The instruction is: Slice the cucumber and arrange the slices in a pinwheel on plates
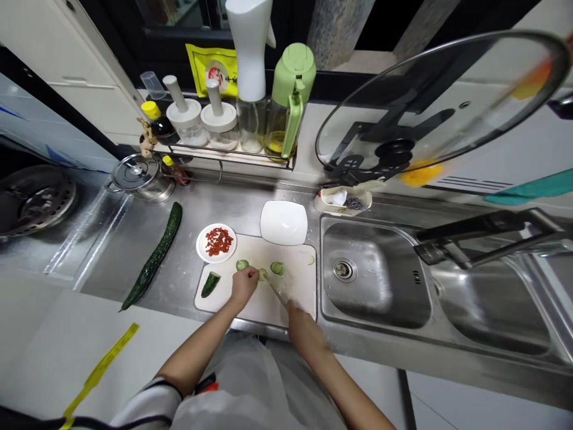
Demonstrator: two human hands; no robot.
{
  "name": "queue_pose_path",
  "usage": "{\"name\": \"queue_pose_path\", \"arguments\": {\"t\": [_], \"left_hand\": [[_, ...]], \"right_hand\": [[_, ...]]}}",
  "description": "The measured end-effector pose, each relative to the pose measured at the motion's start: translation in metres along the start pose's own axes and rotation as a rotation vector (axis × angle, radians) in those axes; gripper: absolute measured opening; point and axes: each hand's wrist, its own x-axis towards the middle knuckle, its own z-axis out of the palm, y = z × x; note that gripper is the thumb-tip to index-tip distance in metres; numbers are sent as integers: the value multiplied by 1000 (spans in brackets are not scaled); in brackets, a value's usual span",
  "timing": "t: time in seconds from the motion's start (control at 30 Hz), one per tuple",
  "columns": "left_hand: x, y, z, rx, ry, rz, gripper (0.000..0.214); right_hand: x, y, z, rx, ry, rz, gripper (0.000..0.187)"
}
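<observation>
My right hand (304, 328) is wrapped round the handle of a knife (276, 291), whose blade points up and left across the white cutting board (255, 309). At the blade's tip is a pale green cucumber slice (262, 274). My left hand (245, 288) is closed, its fingertips pinched at the edge of this slice. Cut cucumber pieces (277, 268) lie to the right of the tip, and another cucumber piece (242, 264) sits just above my left hand. A dark green cucumber chunk (210, 284) rests at the board's left end.
A plate of red berries (219, 261) and a white square dish (283, 222) overlap the board's far edge. A whole cucumber (154, 257) lies left. The steel sink (376, 292) is to the right. Behind stands a rack (250, 158) of jars and bottles; a glass lid (430, 113) hangs right.
</observation>
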Motion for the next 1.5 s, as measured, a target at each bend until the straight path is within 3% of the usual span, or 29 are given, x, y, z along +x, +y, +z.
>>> {"name": "queue_pose_path", "arguments": {"t": [0.33,0.7,0.97,1.17,1.5], "left_hand": [[2,2,2,67,14,-28,17],[2,2,2,75,8,-29,18],[3,-1,5,92,19,-24,18],[-1,-2,5,97,41,22,16],[4,-5,-32,45,171,33,19]], "right_hand": [[11,-11,-17,-26,-31,-7,42],[14,-18,-26,-46,-76,-1,46],[6,-8,-15,-76,-65,-8,51],[-11,8,-4,-35,-131,32,53],[-8,18,10,52,-103,9,56]]}}
